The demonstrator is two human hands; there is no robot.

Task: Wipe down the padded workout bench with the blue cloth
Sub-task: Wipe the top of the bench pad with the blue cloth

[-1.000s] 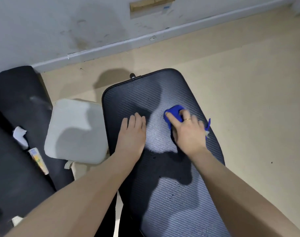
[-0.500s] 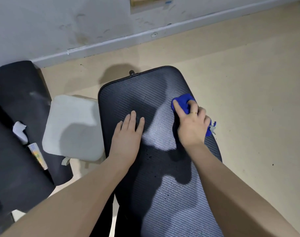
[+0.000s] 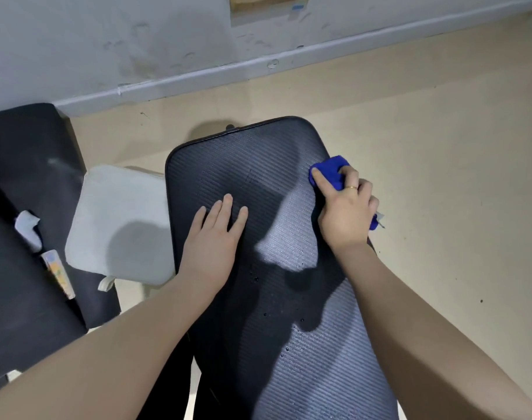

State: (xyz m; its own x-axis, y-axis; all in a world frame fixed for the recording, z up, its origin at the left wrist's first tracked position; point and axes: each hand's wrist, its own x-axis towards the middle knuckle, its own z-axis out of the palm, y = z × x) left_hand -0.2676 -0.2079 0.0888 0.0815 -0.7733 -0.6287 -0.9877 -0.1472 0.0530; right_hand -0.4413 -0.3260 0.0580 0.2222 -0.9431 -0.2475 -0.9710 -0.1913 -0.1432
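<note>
The padded workout bench is black with a ribbed surface and runs from the lower middle of the view up toward the wall. Small water droplets dot its middle. My right hand grips the bunched blue cloth and holds it against the bench's right edge near the far end; a bit of cloth pokes out past my little finger. My left hand lies flat on the pad with fingers straight, left of centre.
A white padded stool stands just left of the bench. Black equipment at far left carries a crumpled tissue and a small tube. Beige floor lies to the right, and a grey wall with skirting behind.
My right hand has slid the blue cloth from the middle of the pad out to its right edge and slightly farther up. My left hand has stayed flat on the pad.
</note>
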